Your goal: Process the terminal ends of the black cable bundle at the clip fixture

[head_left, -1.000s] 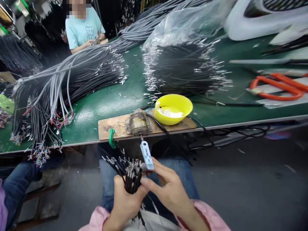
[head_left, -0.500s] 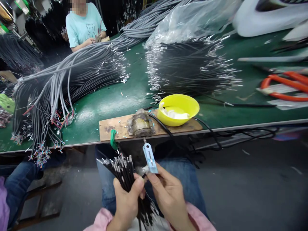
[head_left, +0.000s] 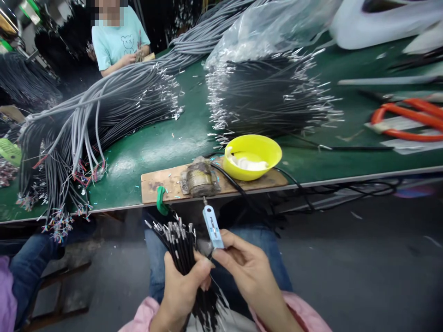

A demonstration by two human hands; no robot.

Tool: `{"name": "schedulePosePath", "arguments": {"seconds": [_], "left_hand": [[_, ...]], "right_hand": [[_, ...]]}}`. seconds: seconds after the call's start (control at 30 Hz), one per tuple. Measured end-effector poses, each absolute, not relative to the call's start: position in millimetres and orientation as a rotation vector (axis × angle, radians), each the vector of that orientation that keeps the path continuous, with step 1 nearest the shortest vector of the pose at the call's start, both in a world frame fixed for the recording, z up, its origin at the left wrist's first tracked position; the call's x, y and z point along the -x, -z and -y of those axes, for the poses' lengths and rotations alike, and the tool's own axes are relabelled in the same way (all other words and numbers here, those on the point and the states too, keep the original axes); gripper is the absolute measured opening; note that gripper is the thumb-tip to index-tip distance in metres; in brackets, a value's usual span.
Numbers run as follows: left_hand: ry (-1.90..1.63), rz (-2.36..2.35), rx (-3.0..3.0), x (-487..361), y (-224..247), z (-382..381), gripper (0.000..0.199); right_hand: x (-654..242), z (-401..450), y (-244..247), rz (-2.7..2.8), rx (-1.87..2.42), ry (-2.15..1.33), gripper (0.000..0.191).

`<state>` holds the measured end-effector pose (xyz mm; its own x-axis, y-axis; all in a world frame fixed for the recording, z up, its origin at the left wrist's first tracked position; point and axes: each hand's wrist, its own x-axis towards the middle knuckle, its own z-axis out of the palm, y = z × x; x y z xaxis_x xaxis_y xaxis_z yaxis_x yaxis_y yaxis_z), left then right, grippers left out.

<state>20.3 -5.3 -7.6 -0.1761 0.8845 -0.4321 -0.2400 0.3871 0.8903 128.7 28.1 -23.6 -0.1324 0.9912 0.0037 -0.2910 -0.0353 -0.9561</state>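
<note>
My left hand (head_left: 185, 281) is wrapped around a bundle of black cables (head_left: 182, 246), their silvery ends fanned upward. The lower part of the bundle hangs down between my wrists. My right hand (head_left: 245, 267) is closed in a pinch close by, on what looks like one black cable (head_left: 210, 254) at the left thumb; the fingers hide most of it. Just above the right fingertips is a light-blue plastic piece (head_left: 212, 227) with a slot. It sits on the thin shaft of a small motor (head_left: 200, 179), which is fixed to a wooden board (head_left: 159, 180) at the table edge.
A yellow bowl (head_left: 252, 159) with white material stands on the board beside a green clamp (head_left: 161, 200). Black cable piles (head_left: 266, 99), grey cables (head_left: 79, 115), a plastic bag (head_left: 266, 32) and orange-handled scissors (head_left: 377, 117) lie on the green table. A person (head_left: 119, 44) sits across.
My right hand has shifted slightly right and its fingers have tilted. The white wisp by the blue piece shows less. The whole view has moved a little.
</note>
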Motion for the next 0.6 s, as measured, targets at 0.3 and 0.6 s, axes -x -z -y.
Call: {"name": "schedulePosePath", "arguments": {"seconds": [0.3, 0.6], "left_hand": [[-1.099, -1.453, -0.777, -23, 5, 5, 0.042], [-1.317, -1.392, -0.788, -29, -6, -1, 0.041]], "right_hand": [[-123, -22, 25, 1.367, 0.974, -0.581, 0.019], [-127, -31, 25, 0.564, 0.592, -2.021, 0.036]]}}
